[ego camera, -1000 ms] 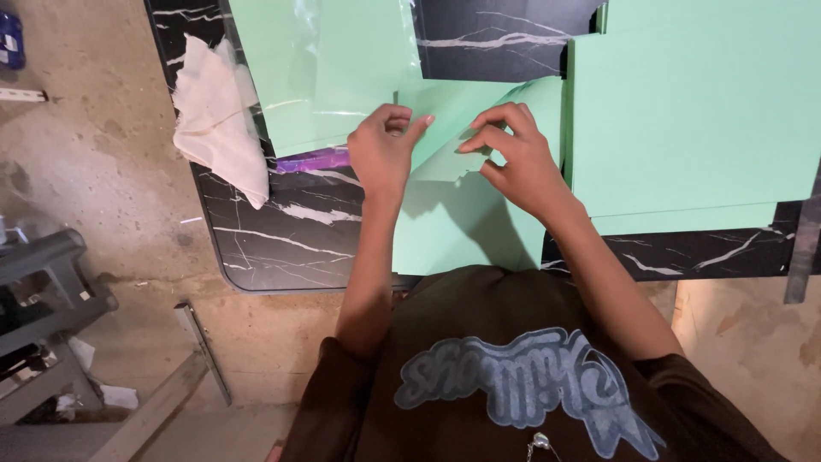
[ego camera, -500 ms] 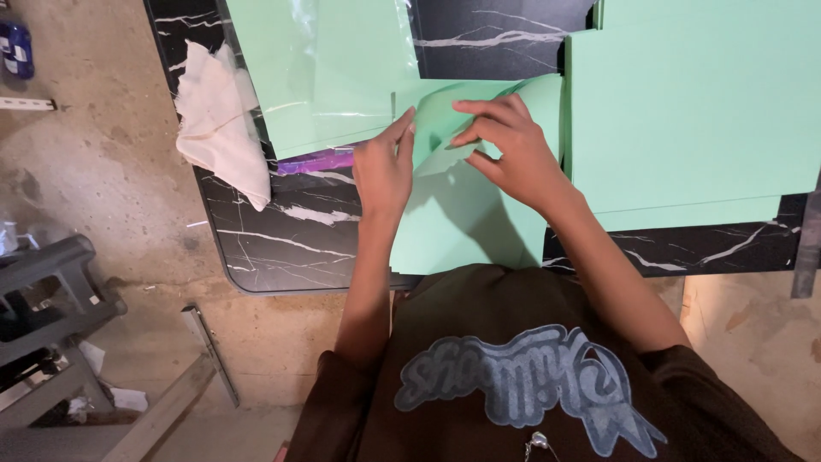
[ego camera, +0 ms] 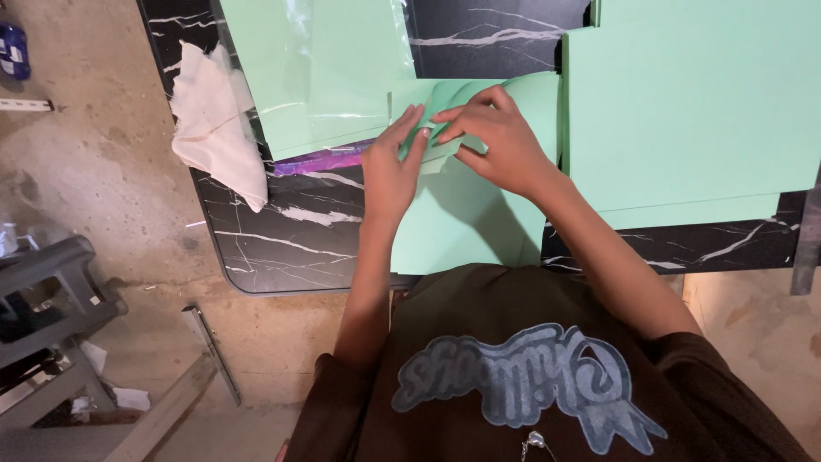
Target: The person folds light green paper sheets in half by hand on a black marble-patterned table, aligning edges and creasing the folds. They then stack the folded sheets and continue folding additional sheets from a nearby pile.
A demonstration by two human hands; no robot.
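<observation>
Working at a black marbled table under a head-worn camera. Lying flat on the near middle of the table: a mint-green paper sheet, its far edge curling up and over toward the near side. Pressing down on that curl with the left hand, fingers straight and together, probably pinning the paper so the fold does not spring back. Pinching the rolled edge with the right hand, thumb and fingertips closing on the green paper beside the left fingertips, seemingly shaping the crease. Touching each other at the fold, both hands.

Resting to the right, a large stack of green sheets, within easy reach. Lying farther off on the left, more green paper in a clear plastic wrap, the only container-like thing here, still holding its sheets. Peeking out beneath it, a purple strip. Hanging over the left table edge, a white cloth.
</observation>
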